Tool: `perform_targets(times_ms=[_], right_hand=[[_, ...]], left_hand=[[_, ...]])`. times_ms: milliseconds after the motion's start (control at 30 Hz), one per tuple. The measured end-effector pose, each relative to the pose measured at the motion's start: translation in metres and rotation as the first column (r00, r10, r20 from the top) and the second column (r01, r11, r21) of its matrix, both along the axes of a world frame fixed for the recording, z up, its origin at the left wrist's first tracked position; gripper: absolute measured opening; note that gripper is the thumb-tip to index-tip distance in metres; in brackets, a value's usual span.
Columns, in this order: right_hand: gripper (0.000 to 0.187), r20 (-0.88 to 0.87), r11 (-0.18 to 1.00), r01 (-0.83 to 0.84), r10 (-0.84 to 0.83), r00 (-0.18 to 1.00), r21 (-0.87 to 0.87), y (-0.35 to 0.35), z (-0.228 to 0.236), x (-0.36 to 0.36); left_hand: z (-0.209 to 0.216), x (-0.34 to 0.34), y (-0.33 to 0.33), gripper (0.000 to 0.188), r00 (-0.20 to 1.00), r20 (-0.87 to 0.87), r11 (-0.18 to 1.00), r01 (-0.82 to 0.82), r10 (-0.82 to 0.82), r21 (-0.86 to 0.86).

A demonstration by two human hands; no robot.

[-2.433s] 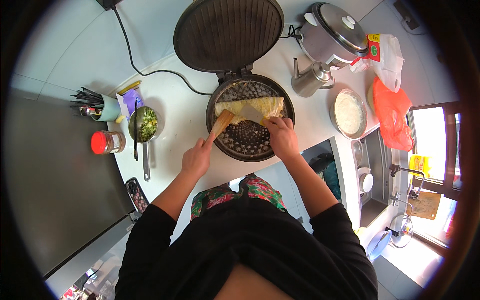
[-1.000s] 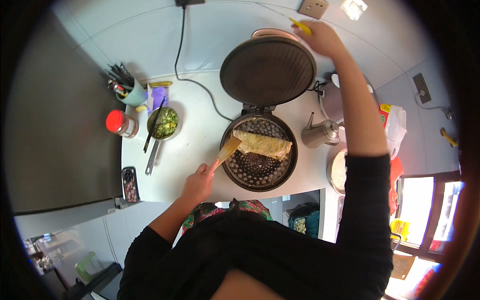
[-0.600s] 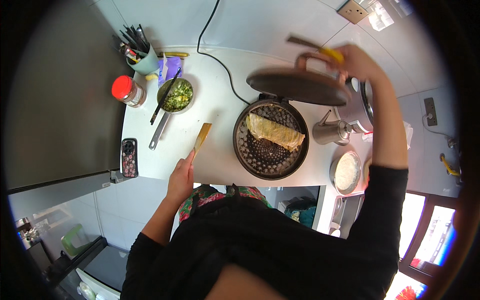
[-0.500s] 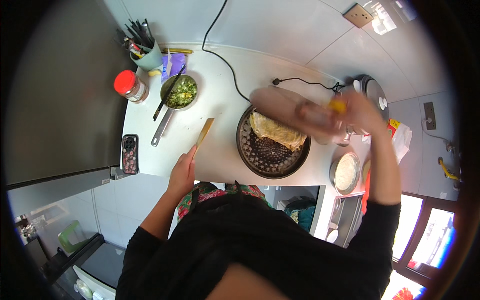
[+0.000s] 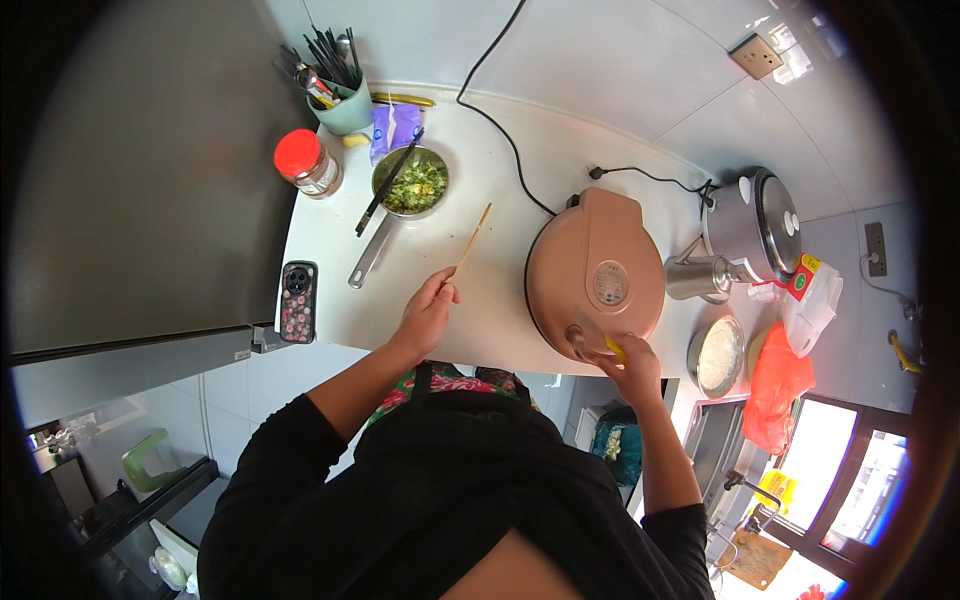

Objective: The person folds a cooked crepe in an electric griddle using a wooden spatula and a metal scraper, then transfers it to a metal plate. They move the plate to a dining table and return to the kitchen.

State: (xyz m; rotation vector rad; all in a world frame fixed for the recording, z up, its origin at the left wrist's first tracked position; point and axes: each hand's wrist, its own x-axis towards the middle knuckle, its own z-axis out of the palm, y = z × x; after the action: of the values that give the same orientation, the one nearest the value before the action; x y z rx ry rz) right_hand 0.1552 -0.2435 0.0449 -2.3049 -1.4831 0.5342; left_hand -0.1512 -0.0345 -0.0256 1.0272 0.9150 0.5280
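My left hand [image 5: 428, 318] is closed on the handle of a thin wooden spatula [image 5: 476, 236], seen edge-on above the counter. My right hand [image 5: 634, 372] grips the front handle [image 5: 578, 338] of a round copper-coloured electric griddle. A small yellow piece [image 5: 615, 348] shows at those fingers; I cannot make out whether it belongs to the handle. The griddle's lid [image 5: 572, 262] is down, hiding the pan and whatever lies inside. To the left stands a small saucepan [image 5: 420, 185] of chopped green and yellow filling, with dark chopsticks [image 5: 390, 180] across its rim.
At the left are a phone [image 5: 297, 302], a red-lidded jar [image 5: 306, 160], a utensil cup [image 5: 345, 108] and a purple tissue pack [image 5: 395, 130]. On the right stand a metal pitcher [image 5: 697, 276], a bowl of pale dough or flour [image 5: 719, 357] and a lidded cooker [image 5: 745, 228].
My right hand has brought the griddle lid down over the folded, browned flatbread in the pan. The wooden spatula in my left hand has turned edge-on. The whole view has shifted somewhat.
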Motion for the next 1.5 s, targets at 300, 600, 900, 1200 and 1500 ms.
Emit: perform_targets(times_ms=[300, 600, 900, 1200, 1500], right_hand=[[0.045, -0.957, 0.885, 0.461, -0.186, 0.224, -0.064, 0.155, -0.035, -0.145], [0.046, -0.971, 0.933, 0.340, -0.181, 0.153, -0.120, 0.204, -0.042, -0.193], [0.036, -0.963, 0.948, 0.274, -0.215, 0.165, -0.165, 0.220, -0.058, -0.195], [0.031, -0.912, 0.886, 0.456, -0.249, 0.326, -0.079, 0.260, -0.080, -0.186], [0.032, -0.664, 0.846, 0.532, -0.418, 0.621, -0.035, 0.297, -0.099, -0.178]], left_hand=[[0.024, 0.037, -0.014, 0.043, 0.937, 0.256, 0.926, -0.140, 0.239, -0.349], [0.022, 0.011, 0.019, 0.045, 0.990, 0.113, 0.996, -0.078, 0.082, -0.039], [0.000, 0.001, 0.035, 0.044, 0.992, -0.124, 0.938, 0.008, 0.037, 0.347], [-0.011, 0.029, 0.068, 0.028, 0.959, 0.147, 0.965, -0.222, 0.241, -0.140], [-0.040, 0.034, 0.124, 0.019, 0.940, -0.072, 0.874, -0.338, 0.334, -0.349]])
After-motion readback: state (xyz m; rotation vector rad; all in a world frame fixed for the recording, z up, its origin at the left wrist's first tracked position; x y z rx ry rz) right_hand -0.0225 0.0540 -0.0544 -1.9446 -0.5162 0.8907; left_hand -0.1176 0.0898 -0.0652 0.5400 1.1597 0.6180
